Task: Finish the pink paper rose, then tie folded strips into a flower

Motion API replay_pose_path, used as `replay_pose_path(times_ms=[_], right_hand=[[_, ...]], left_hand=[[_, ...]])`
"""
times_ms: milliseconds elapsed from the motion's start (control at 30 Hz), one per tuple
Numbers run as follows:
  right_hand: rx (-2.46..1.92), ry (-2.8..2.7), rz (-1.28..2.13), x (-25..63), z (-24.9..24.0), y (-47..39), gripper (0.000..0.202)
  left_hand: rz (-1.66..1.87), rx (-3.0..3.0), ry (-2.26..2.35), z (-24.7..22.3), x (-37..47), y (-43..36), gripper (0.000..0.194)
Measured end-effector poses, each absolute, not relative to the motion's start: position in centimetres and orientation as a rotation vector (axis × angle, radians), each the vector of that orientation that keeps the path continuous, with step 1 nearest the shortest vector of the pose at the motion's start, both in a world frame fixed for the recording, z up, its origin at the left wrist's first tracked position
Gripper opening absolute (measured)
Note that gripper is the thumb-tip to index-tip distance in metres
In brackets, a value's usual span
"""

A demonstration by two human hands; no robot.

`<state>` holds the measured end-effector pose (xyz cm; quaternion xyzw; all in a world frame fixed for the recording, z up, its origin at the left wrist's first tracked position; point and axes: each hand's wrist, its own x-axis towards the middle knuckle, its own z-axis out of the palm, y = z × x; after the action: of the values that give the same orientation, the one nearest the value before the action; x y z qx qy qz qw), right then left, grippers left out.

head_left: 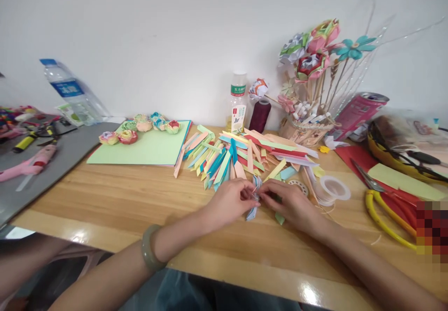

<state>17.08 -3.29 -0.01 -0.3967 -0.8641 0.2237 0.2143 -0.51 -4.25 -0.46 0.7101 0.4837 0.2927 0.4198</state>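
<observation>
A small bundle of bluish-white folded paper (pixel 252 214) is pinched between my two hands above the wooden table (pixel 140 194). My left hand (pixel 229 201), with a bangle on its wrist, closes its fingertips on the bundle from the left. From the right, my right hand (pixel 292 203) pinches at the same bundle, its thumb and fingers close together. Just behind my hands lies a loose pile of coloured folded paper strips (pixel 224 159). A spool of clear thread (pixel 334 189) lies to the right of my right hand.
Paper flowers (pixel 128 136) lie on green sheets (pixel 140 154) at the left. Two bottles (pixel 239 105) (pixel 70 87), a purple thread cone (pixel 260 116) and a flower basket (pixel 304 131) are near the wall. Scissors (pixel 371 180) lie at right, a pink glue gun (pixel 38 161) at far left.
</observation>
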Motion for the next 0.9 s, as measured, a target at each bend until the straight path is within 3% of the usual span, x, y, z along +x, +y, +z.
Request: replay_pose_path(times_ms=[533, 900], right_hand=[[-1.15, -1.952, 1.328, 18.1, 0.5, -2.8, 0.022], [-1.067, -1.899, 1.264, 17.7, 1.8, -3.6, 0.017]], left_hand=[[0.659, 1.944, 1.306, -0.3, -0.3, -4.3, 0.017], [0.625, 1.943, 1.311, -0.1, -0.2, -4.5, 0.017]])
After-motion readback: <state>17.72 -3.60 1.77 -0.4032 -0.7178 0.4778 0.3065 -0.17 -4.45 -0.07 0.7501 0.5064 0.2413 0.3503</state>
